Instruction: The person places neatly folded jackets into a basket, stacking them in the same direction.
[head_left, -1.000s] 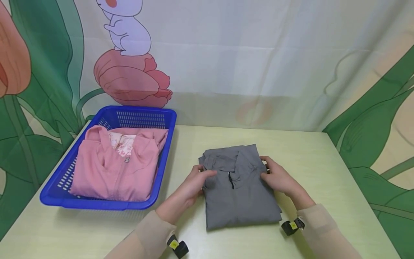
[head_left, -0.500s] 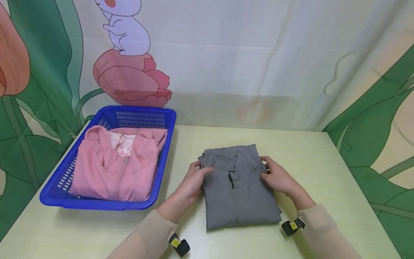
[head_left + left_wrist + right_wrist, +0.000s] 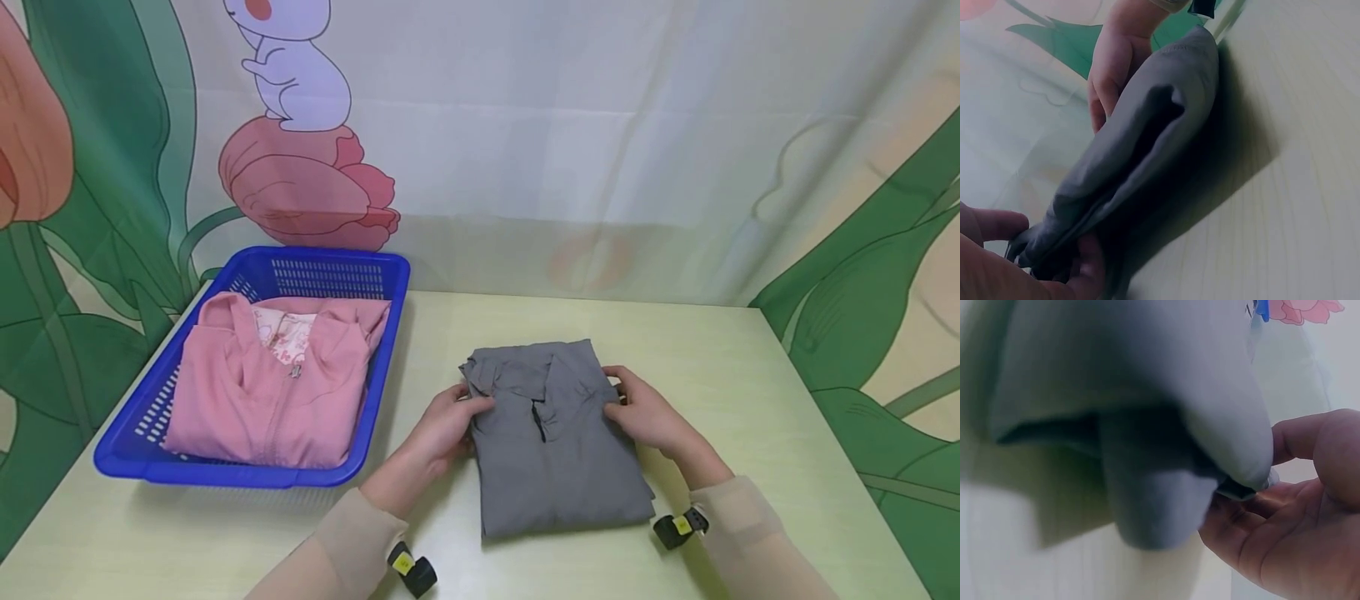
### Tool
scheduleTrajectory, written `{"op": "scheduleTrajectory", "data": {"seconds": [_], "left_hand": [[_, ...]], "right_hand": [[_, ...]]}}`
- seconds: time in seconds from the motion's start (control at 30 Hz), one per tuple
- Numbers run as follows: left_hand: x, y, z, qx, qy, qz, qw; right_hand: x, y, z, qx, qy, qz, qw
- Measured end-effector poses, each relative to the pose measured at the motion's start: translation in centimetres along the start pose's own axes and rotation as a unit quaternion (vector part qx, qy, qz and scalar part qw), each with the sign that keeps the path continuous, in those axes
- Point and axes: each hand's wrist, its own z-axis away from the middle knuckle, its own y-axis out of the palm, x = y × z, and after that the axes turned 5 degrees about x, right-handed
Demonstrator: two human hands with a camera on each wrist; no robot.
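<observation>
A grey jacket (image 3: 555,467), folded into a neat rectangle with its collar at the far end and a short black zip pull, is in front of me on the table. My left hand (image 3: 447,423) pinches its left edge near the collar, thumb on top and fingers beneath, as the left wrist view also shows. At the opposite edge, my right hand (image 3: 647,410) grips the cloth, thumb above; in the right wrist view its fingers (image 3: 1235,531) curl under the folded layers. Between the hands the fabric lies fairly flat, with small wrinkles by the collar.
To the left stands a blue plastic basket (image 3: 378,375) holding a folded pink zip jacket (image 3: 315,417). The pale table (image 3: 720,350) ends at the back against a printed curtain (image 3: 525,150).
Both hands keep hold of the grey jacket throughout. The left hand has shifted very slightly along the edge; the jacket and basket look almost unmoved.
</observation>
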Motion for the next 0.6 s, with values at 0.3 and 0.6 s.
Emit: {"op": "scheduleTrajectory", "data": {"seconds": [0.3,0.6], "left_hand": [[-0.03,-0.04,0.31,0.002,0.012,-0.008,0.9999],[0.18,-0.38,0.29,-0.001,0.011,-0.011,0.9999]], "right_hand": [[-0.61,-0.03,-0.33,0.007,0.002,-0.023,0.9997],[-0.28,0.08,-0.06,0.016,0.000,-0.051,0.9986]]}}
